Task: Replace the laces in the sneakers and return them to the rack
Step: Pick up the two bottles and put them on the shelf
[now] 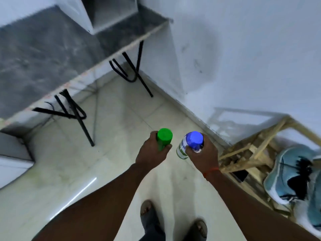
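Sneakers (278,178) lie on top of the rack (251,153) with black laces (302,173) in; whether those are new, I cannot tell. Left hand (152,152) grips a green bottle (164,138), right hand (203,152) a blue-capped bottle (191,143).

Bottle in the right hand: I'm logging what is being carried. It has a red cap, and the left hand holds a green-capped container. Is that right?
Not quite. The bottle in the right hand has a blue cap, not a red one, as the head view shows. The left hand does hold a green-capped container.
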